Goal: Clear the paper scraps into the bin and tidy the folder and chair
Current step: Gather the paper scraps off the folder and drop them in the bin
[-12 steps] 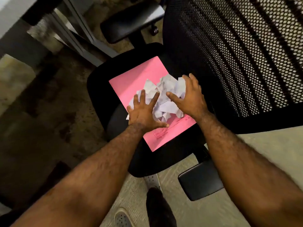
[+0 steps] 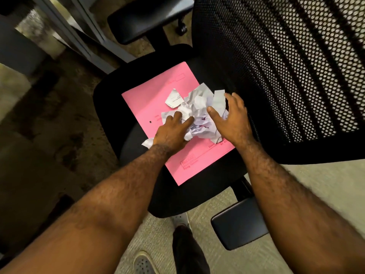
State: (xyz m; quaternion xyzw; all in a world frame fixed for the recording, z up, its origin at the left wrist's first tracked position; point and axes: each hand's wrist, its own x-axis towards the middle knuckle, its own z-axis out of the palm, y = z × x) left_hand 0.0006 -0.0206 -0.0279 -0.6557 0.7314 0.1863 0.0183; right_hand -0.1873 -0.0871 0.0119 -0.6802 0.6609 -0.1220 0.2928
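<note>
A pink folder (image 2: 158,95) lies flat on the black seat of an office chair (image 2: 118,91). A heap of crumpled white paper scraps (image 2: 197,107) rests on the folder. My left hand (image 2: 171,131) presses on the heap's left side with its fingers curled into the paper. My right hand (image 2: 233,119) cups the heap's right side, thumb and fingers spread against the scraps. One loose scrap (image 2: 173,97) lies just beyond the heap, and another scrap (image 2: 147,142) sticks out under my left wrist. No bin is in view.
The chair's mesh backrest (image 2: 286,66) rises on the right, with armrests at the far (image 2: 148,14) and near (image 2: 239,224) sides. A grey desk frame (image 2: 83,32) stands at the upper left. My shoe (image 2: 144,264) and leg are on the carpet below.
Both hands have closed in on the paper heap, bunching it tighter. My left hand's fingers have curled from flat into the scraps.
</note>
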